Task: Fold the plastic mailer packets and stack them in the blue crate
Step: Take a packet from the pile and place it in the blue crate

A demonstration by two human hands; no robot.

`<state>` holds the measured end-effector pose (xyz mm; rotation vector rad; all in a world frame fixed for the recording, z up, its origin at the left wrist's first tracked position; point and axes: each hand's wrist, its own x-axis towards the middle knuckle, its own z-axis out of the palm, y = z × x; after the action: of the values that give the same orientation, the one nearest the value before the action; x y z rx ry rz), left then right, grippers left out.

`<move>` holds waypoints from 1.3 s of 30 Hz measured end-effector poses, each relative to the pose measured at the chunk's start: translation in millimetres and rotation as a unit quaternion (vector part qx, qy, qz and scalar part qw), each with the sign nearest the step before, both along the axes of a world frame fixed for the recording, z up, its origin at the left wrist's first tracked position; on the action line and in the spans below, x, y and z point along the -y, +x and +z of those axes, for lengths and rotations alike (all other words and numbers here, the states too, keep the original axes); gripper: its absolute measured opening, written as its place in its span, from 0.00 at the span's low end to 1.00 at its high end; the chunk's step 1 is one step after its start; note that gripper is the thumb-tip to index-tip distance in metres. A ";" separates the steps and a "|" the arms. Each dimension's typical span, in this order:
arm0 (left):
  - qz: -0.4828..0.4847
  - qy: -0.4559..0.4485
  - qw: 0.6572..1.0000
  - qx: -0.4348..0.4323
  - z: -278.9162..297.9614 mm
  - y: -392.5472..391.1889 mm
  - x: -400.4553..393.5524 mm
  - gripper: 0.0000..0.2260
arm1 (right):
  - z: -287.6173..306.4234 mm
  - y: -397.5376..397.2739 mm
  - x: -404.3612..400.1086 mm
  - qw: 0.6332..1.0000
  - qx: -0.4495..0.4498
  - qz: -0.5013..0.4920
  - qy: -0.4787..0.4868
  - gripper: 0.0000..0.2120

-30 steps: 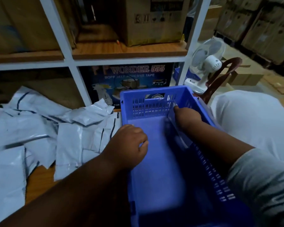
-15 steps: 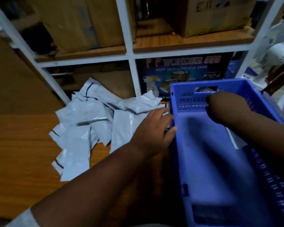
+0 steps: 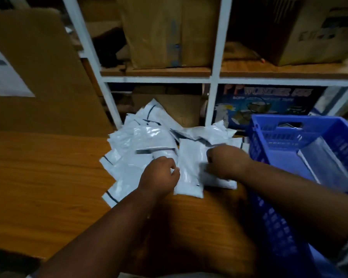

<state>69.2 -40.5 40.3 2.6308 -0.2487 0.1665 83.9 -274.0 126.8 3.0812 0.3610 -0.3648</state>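
Note:
A heap of white plastic mailer packets (image 3: pixel 143 141) lies on the wooden table (image 3: pixel 44 177) against the shelf. One white packet (image 3: pixel 189 169) lies nearest me at the front of the heap. My left hand (image 3: pixel 159 175) grips its left edge with curled fingers. My right hand (image 3: pixel 225 163) is curled on its right side, over another packet. The blue crate (image 3: pixel 285 141) stands at the right, with a folded packet (image 3: pixel 325 165) leaning against its right wall.
A white metal shelf frame (image 3: pixel 215 81) with cardboard boxes (image 3: pixel 169 31) rises behind the heap. A dark printed tape carton (image 3: pixel 269 105) sits on the lower shelf. A large cardboard sheet (image 3: pixel 38 77) leans at the left.
My right hand has left the crate and moved left onto the packets. My left hand has gone from the crate's rim to the front packet. The view has swung left.

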 end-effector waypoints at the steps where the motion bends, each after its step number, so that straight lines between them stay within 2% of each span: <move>1: 0.011 0.010 1.000 -0.014 -11.1 -0.8 -19.2 0.15 | -11.2 -3.0 -20.1 0.999 -0.033 0.005 -0.006 0.16; 4: 0.081 0.012 0.997 -0.006 -42.1 -10.6 -73.6 0.16 | -50.1 -12.3 -76.3 0.993 -0.112 -0.010 0.026 0.18; 7: 0.203 -0.016 0.979 -0.022 -55.3 -26.7 -113.6 0.17 | -94.1 -23.6 -118.6 0.980 -0.140 -0.075 0.123 0.15; 9: 0.273 -0.078 0.954 -0.092 -61.5 -29.4 -130.2 0.26 | -118.8 -32.8 -139.7 0.970 -0.149 -0.097 0.167 0.12; 11: 0.294 -0.161 0.931 -0.144 -70.3 -27.8 -142.6 0.37 | -136.9 -43.4 -154.3 0.964 -0.132 -0.114 0.199 0.12; 12: 0.286 -0.184 0.929 -0.150 -75.7 -26.5 -146.5 0.38 | -144.4 -47.3 -158.7 0.961 -0.119 -0.128 0.214 0.12; 14: 0.269 -0.184 0.934 -0.146 -84.3 -23.3 -148.5 0.35 | -153.9 -52.6 -163.1 0.946 -0.111 -0.160 0.260 0.14; 17: 0.254 -0.174 0.938 -0.161 -90.4 -15.6 -145.3 0.22 | -158.5 -59.6 -162.9 0.911 -0.134 -0.207 0.331 0.18; 20: 0.186 -0.194 0.948 -0.170 -85.8 -15.2 -138.3 0.10 | -159.5 -67.7 -159.2 0.848 -0.145 -0.275 0.428 0.18; 22: 0.133 -0.214 0.959 -0.130 -80.2 -18.5 -133.3 0.07 | -155.9 -74.0 -157.8 0.803 -0.142 -0.315 0.485 0.16; 25: 0.024 -0.237 0.971 -0.006 -69.9 -25.8 -124.7 0.09 | -150.0 -85.9 -150.3 0.751 -0.106 -0.356 0.547 0.17; 26: -0.028 -0.243 0.969 0.027 -65.5 -27.7 -121.5 0.10 | -148.0 -91.2 -143.9 0.744 -0.079 -0.368 0.552 0.20; 28: -0.131 -0.235 0.960 0.079 -57.7 -32.9 -115.2 0.10 | -140.1 -103.1 -126.7 0.732 -0.028 -0.367 0.573 0.33; 29: -0.173 -0.214 0.956 0.102 -53.6 -35.7 -111.5 0.10 | -134.8 -110.4 -117.0 0.734 -0.007 -0.342 0.586 0.41; 30: -0.211 -0.182 0.952 0.129 -49.3 -39.4 -106.7 0.10 | -127.8 -118.9 -107.5 0.752 0.015 -0.306 0.584 0.47; 31: -0.249 -0.147 0.944 0.157 -45.4 -43.4 -100.8 0.10 | -121.5 -127.5 -96.9 0.785 0.042 -0.266 0.558 0.50; 33: -0.315 -0.091 0.926 0.188 -41.2 -50.6 -85.7 0.11 | -113.2 -144.6 -72.7 0.865 0.103 -0.180 0.458 0.49; 35: -0.357 -0.053 0.913 0.187 -45.8 -59.4 -71.6 0.14 | -112.5 -160.4 -49.0 0.920 0.127 -0.097 0.357 0.40; 39: -0.366 0.047 0.921 0.125 -74.0 -68.6 -62.7 0.20 | -140.4 -190.0 -8.2 0.956 0.127 -0.004 0.263 0.13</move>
<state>0.6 22.2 -33.7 2.4107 -1.3211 0.2338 -106.1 -265.8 -13.5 3.5804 0.5069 0.1653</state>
